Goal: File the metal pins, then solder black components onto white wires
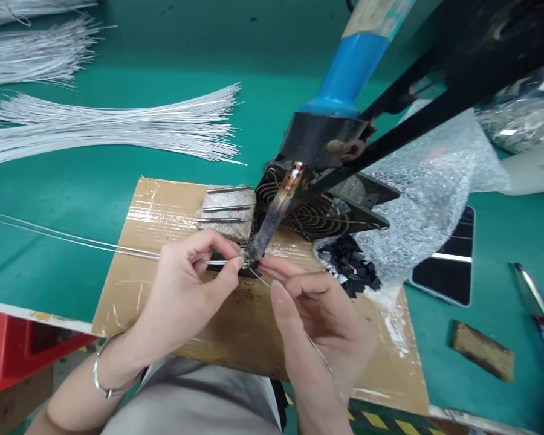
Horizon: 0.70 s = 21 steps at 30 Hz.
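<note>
My left hand (185, 296) pinches two thin white wires (136, 251) between thumb and index finger, their ends just under the tip of a soldering iron (276, 211). The wires trail off to the left. My right hand (320, 326) is closed on a thin solder wire (262, 279); one stretch reaches toward the iron's tip and another runs back over the palm. The blue-handled iron is clamped in a black stand (403, 127), slanting down. Fingers and tip hide the exact contact point. A small dark block (249, 270) lies beneath the tip.
Cardboard (236, 332) covers the green table. A pad with metal rods (226, 220) and a black fan (317, 211) stand behind my hands. Black pieces (351, 263), bubble wrap (417, 199), a phone (457, 260) and a sponge (483, 350) lie right; wire bundles (118, 130) lie left.
</note>
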Motion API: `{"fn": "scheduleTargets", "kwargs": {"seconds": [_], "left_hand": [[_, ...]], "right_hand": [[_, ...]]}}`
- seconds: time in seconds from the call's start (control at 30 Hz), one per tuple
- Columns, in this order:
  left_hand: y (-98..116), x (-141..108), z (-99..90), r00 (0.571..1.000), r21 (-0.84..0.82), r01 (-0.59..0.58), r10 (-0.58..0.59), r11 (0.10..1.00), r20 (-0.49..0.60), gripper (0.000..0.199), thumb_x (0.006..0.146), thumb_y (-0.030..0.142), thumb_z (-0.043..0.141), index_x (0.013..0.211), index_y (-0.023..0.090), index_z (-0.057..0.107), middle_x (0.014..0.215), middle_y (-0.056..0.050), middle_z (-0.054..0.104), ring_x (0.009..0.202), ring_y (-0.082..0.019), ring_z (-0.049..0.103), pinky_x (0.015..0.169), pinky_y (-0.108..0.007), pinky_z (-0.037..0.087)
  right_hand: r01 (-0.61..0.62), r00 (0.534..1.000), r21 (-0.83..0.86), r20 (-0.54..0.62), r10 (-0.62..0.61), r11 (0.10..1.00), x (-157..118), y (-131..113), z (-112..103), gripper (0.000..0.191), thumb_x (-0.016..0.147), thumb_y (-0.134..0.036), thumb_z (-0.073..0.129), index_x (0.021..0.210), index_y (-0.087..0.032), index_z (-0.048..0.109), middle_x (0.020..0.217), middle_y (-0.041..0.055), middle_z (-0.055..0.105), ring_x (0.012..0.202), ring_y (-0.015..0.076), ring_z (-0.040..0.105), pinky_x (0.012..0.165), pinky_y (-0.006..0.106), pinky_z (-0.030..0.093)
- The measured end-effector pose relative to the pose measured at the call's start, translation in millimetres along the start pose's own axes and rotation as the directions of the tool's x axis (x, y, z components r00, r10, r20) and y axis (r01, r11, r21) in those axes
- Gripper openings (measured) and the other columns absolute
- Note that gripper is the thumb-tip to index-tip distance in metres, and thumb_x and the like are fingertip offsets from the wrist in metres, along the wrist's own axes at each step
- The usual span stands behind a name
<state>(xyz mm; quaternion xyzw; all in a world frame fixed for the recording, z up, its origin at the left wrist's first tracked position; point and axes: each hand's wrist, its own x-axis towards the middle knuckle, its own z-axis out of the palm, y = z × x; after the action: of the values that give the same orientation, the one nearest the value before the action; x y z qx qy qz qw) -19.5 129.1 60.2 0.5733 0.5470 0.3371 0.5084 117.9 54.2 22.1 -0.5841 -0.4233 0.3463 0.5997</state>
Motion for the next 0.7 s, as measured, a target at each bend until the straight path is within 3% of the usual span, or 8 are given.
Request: {"fn": "scheduleTargets", "kwargs": {"seconds": [0.7], "left_hand": [[-0.6,0.1,-0.3,1.000,0.001,0.006,-0.006,1.000,0.003,0.009,0.081,0.014,0.068,0.074,0.019,0.068,0.080,-0.002,0.077,0.068,-0.014,0.065,0.060,-0.023,0.048]], "right_hand": [[0.019,1.000,-0.004,0.003,-0.019,1.000,-0.3,1.6,1.8,0.015,0.092,-0.012,0.069,0.087,-0.024,0.062,0.116,0.0048,0.080,0.108,0.0193,0.077,0.096,0.034,0.064]]}}
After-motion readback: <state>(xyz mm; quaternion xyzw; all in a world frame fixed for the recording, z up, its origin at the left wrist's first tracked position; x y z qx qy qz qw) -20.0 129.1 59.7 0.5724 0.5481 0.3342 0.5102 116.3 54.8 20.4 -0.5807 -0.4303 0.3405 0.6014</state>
